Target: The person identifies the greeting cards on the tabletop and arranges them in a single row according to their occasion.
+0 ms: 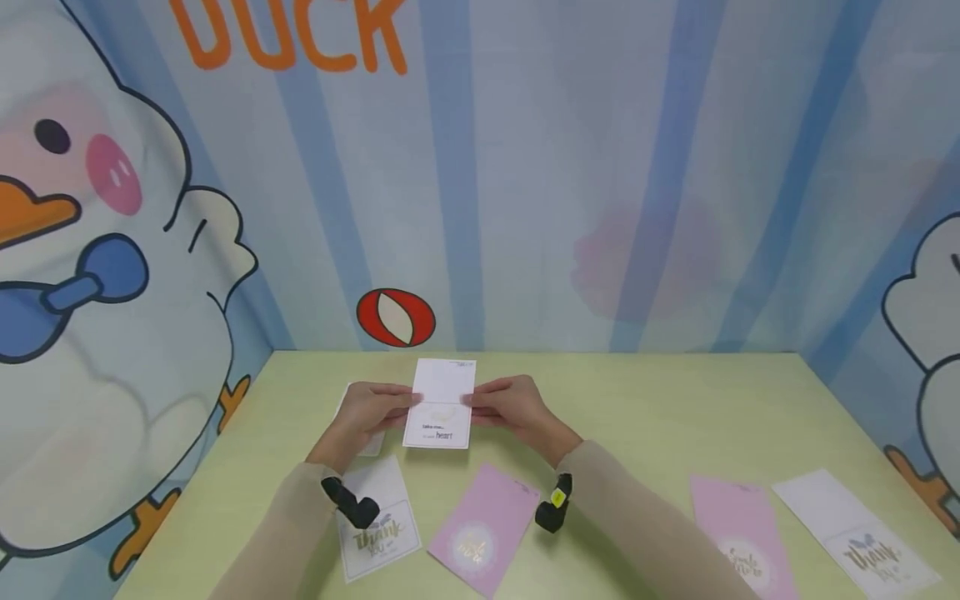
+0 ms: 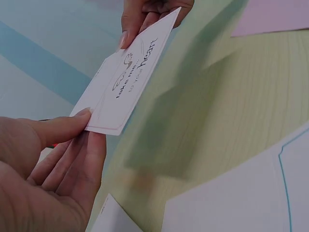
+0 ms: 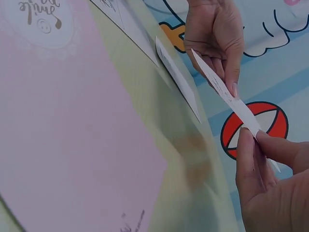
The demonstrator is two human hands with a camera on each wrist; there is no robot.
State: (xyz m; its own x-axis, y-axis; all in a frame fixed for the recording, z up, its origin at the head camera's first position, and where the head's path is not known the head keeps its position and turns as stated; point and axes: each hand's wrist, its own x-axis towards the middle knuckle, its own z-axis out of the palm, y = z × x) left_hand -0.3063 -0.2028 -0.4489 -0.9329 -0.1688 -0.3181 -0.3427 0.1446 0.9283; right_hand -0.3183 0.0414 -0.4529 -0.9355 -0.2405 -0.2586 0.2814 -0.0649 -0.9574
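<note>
A white greeting card (image 1: 438, 421) with a crease across its middle and the printed words "take me to your heart" is held up over the table by both hands. My left hand (image 1: 372, 408) pinches its left edge between thumb and fingers. On the opposite edge, my right hand (image 1: 517, 408) pinches it the same way. The left wrist view shows the card (image 2: 133, 77) tilted, its shadow falling on the table below. Seen nearly edge-on in the right wrist view, the card (image 3: 227, 96) sits between the two thumbs and fingertips.
Near me lie a white "Thank you" card (image 1: 382, 533) and a pink card (image 1: 487, 521). Another white card (image 1: 371, 447) is partly hidden behind my left hand. At the right lie a second pink card (image 1: 738, 525) and white "Thank you" card (image 1: 855, 525). A patterned curtain (image 1: 540, 167) hangs behind.
</note>
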